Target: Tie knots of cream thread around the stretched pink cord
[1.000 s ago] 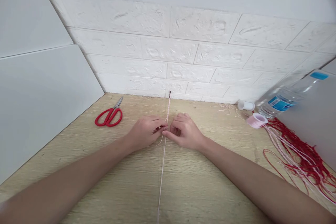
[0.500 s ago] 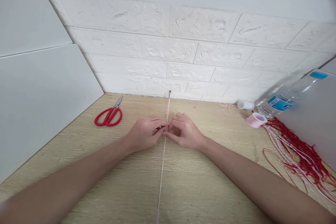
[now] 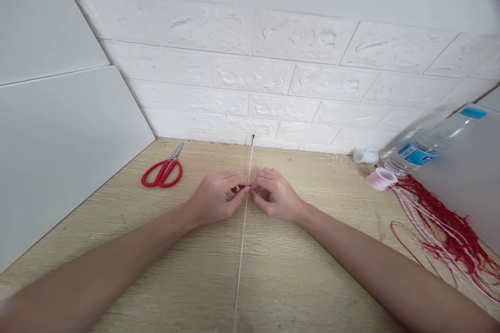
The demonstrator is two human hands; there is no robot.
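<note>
A thin pink and white braided cord (image 3: 250,158) runs taut from a fixing at the foot of the white brick wall down the middle of the wooden table towards me. My left hand (image 3: 214,199) and my right hand (image 3: 275,196) meet at the cord's middle, fingertips pinched together on its strands where the braided part ends. Below my hands the cord continues as loose thin pink strands (image 3: 240,265).
Red-handled scissors (image 3: 163,171) lie at the back left. At the right stand a pink spool (image 3: 381,178), a white cap (image 3: 365,156), a lying water bottle (image 3: 429,145) and a heap of red and pink threads (image 3: 445,231). White panels close the left side.
My fingertips have drawn closer together on the cord and shifted slightly up it. Everything else on the table has stayed put.
</note>
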